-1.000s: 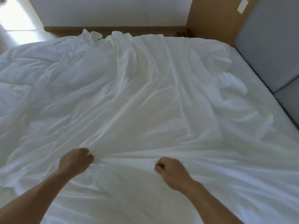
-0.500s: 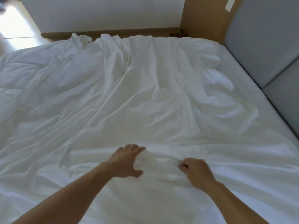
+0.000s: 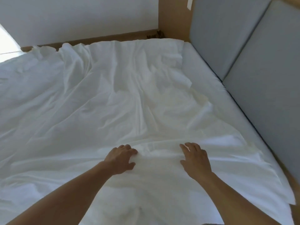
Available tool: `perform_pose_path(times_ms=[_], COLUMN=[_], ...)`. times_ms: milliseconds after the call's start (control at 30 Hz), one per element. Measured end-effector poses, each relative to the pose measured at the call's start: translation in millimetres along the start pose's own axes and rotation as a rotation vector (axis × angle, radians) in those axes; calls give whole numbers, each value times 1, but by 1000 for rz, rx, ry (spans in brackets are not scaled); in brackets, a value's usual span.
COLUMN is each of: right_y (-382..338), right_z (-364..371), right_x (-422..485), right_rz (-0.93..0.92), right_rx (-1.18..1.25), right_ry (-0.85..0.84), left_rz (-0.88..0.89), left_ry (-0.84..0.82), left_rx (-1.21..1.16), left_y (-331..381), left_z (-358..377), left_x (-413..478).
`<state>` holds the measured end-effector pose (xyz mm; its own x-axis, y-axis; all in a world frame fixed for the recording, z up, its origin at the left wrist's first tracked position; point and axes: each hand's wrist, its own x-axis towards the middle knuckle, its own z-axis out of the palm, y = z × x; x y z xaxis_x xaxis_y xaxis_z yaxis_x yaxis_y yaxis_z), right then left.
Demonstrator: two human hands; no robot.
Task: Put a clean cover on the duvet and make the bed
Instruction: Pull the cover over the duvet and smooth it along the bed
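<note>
A white, wrinkled duvet cover [image 3: 113,98] lies spread over most of the bed. A low ridge of fabric runs across it just beyond my hands. My left hand [image 3: 121,158] rests on the cover at the ridge's left end, fingers spread, fingertips against the fold. My right hand [image 3: 195,158] lies flat on the cover about a forearm's width to the right, fingers straight. Neither hand has fabric bunched inside it. The cover's near right corner [image 3: 287,198] hangs past the bed's edge.
A strip of bare white mattress sheet [image 3: 204,73] shows along the right. The grey padded headboard [image 3: 243,46] stands right of it. A wooden panel [image 3: 175,17] and white wall [image 3: 81,18] lie beyond the bed. Sunlit floor [image 3: 6,44] is at far left.
Both hands let go of the bunched fabric they gripped and now lie spread on the cover. The cover lies flatter, and the view has shifted toward the headboard.
</note>
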<state>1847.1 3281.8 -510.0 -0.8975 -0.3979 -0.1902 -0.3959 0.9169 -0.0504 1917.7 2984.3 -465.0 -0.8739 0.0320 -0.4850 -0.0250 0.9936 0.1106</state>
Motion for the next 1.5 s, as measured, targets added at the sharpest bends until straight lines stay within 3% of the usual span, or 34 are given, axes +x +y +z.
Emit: perform_pose_path(times_ms=[100,167,233,333,400,500,600,700,767,867,933,1033,1133,1233,1333,1500], right_y=[22,20,14,-8,-14,0,25,73,122,188,218,244,257,277,304,353], right_z=[9,5,3,-4,-7,-8,-12,-17,-13,4,22,43,46,44,47,61], right_x=[8,13,12,-7,-19,-14,0,18,31,43,46,49,52,54,47,38], right_rz=[4,-36,-126,-283,-260,-152,-7,153,263,422,431,332,259,319,408,597], right_rx=[-84,-78,32,330,509,626,745,650,489,274,205,267,255,440,613,550], right_ry=[-66,-98,-229,-682,-853,-880,-721,-215,-45,-130,-139,24,-11,3,22,243], left_rz=[20,39,8,-68,-49,46,52,114,140,147,126,71,-128,-285,-217,-38], left_ry=[88,32,-157,-539,-654,-528,-207,-160,-114,-37,-54,-67,-40,-22,-12,5], left_rx=[63,59,-39,-91,-75,-52,-159,-194,-170,-179,-225,-259,-344,-366,-304,-252], left_y=[16,20,17,13,20,47,82,119,144,181,209,252,287,308,319,354], left_z=[4,-1,-7,-20,-29,-37,-36,-28,-22,-15,-11,-7,-1,1,4,6], left_x=[12,17,24,33,40,63,87,109,121,144,162,188,211,227,229,227])
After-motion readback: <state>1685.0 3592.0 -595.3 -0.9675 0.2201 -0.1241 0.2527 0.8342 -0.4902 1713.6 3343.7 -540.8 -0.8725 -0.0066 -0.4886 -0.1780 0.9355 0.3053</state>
